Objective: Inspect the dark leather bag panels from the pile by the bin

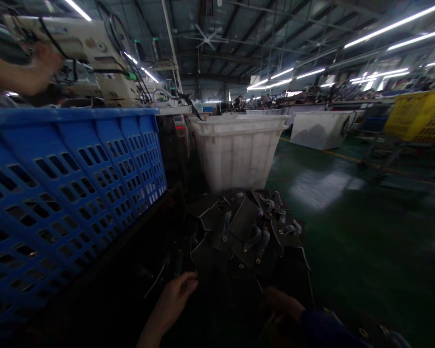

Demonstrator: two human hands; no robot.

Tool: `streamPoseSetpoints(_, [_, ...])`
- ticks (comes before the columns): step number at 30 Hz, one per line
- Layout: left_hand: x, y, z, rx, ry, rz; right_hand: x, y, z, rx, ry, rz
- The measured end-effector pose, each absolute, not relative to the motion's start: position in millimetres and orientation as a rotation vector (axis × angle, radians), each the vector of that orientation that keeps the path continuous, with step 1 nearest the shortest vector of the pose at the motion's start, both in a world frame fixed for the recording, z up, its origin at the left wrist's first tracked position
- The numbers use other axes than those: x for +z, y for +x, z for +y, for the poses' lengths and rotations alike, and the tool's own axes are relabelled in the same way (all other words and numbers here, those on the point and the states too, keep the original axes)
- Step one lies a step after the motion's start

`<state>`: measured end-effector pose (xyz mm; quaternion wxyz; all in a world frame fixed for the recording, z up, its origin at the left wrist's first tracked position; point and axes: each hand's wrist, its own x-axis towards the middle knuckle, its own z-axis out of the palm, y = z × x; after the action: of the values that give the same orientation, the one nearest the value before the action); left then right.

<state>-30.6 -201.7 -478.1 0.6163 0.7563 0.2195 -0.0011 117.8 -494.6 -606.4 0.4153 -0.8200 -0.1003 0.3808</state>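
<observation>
My left hand [174,298] is low in the middle of the view, its fingers bent together at the light edge of a dark flat panel [224,295]. Across from it, my right hand [284,303], below a dark blue sleeve, reaches the other side of this panel; shadow and blur hide its fingers. Just beyond both hands lies a heap of dark panels [244,217] with pale cut edges. Grey tabs [253,237] with small metal rings are attached to several of them. Much of the area around my hands is too dark to make out.
A blue slotted crate [72,145] stands at left. Behind it, another person's arm [25,72] is at a sewing machine [90,48]. A white bin [239,150] stands beyond the heap. Farther right are another white bin [319,129] and a yellow crate [416,116] on a trolley.
</observation>
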Motion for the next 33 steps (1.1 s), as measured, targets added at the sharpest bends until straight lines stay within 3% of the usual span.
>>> streamPoseSetpoints(6, [-473,-30,-215,-0.091,1.754,0.342,-547,117,-483,1.035,-1.669,-0.213])
streamPoseSetpoints(13, [-497,-16,-214,0.176,1.594,0.492,-497,113,-497,1.152,-1.280,-0.390])
streamPoseSetpoints(19, [-480,-9,-224,0.148,1.440,0.306,-486,114,-492,1.165,-1.226,-0.645])
streamPoseSetpoints(24, [-464,-13,-240,0.255,1.652,0.346,-490,108,-480,1.066,-1.233,-0.438])
streamPoseSetpoints(33, [-457,-19,-265,-0.084,1.939,0.101,-497,99,-453,0.932,-1.266,-0.229])
